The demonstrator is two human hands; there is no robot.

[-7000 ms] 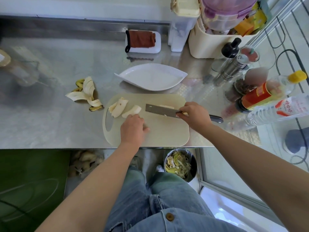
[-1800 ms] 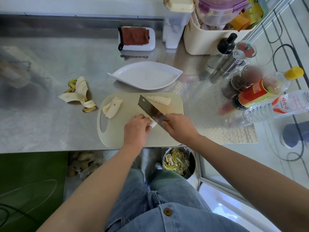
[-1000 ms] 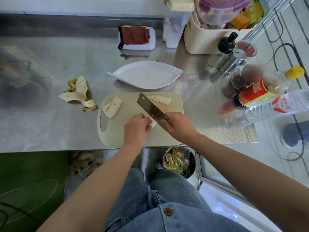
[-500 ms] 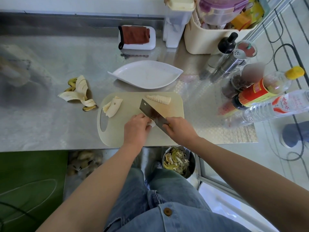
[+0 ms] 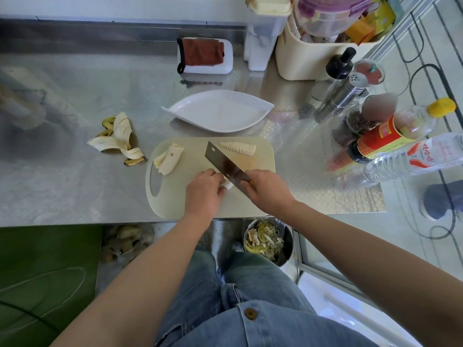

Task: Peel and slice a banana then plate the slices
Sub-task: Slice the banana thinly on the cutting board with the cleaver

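Note:
On the beige cutting board (image 5: 260, 204) my left hand (image 5: 204, 191) holds down a peeled banana piece (image 5: 227, 184), mostly hidden under its fingers. My right hand (image 5: 268, 190) grips the handle of a cleaver (image 5: 223, 162), whose blade stands against that piece. A row of cut slices (image 5: 238, 148) lies at the board's far edge. Two uncut banana pieces (image 5: 169, 159) lie at the board's left. The white leaf-shaped plate (image 5: 218, 111) sits just beyond the board, with nothing on it.
Banana peel (image 5: 116, 141) lies on the steel counter left of the board. Bottles (image 5: 393, 136), shakers (image 5: 343, 96) and a cream bin (image 5: 308, 61) crowd the right. A brown cloth on a white tray (image 5: 204, 56) sits at the back. A scrap bowl (image 5: 266, 240) is below the counter edge.
The cleaver has turned from flat across the board to diagonal and works through the piece under my left hand. A row of slices now lies at the board's far edge.

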